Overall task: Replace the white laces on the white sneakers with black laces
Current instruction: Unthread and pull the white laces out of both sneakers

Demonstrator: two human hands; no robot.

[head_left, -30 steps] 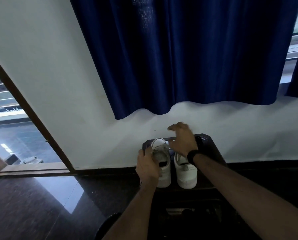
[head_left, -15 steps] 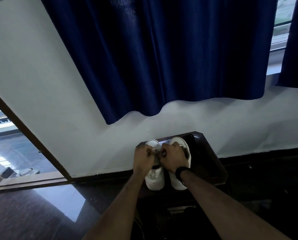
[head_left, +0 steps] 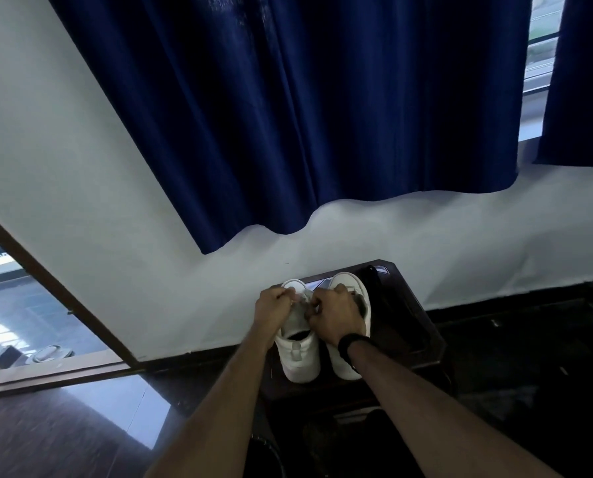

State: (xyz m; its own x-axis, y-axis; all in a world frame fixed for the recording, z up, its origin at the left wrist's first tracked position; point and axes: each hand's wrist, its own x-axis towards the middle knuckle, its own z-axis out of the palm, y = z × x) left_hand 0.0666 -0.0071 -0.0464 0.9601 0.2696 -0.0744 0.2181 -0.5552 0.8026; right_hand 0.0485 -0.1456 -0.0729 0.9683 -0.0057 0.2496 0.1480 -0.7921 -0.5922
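Two white sneakers stand side by side, heels toward me, on a small dark table [head_left: 422, 339] against the wall. Over the left sneaker [head_left: 300, 357] both my hands work at its white laces [head_left: 303, 298]. My left hand [head_left: 274, 307] pinches the lace on the shoe's left side. My right hand [head_left: 336, 315], with a black band at the wrist, has its fingers curled on the lace at the tongue and partly covers the right sneaker [head_left: 352, 288]. A black lace-like strip [head_left: 370, 277] lies on the table beside the right sneaker.
A dark blue curtain [head_left: 305, 115] hangs above the table on a white wall. A brown door frame [head_left: 57, 294] and a glass opening are at the left. The floor [head_left: 64, 432] is dark and glossy, with dim objects under the table.
My right hand came down from above the shoes onto the left sneaker's laces. Both hands now hold the laces close together, and the view has shifted slightly.
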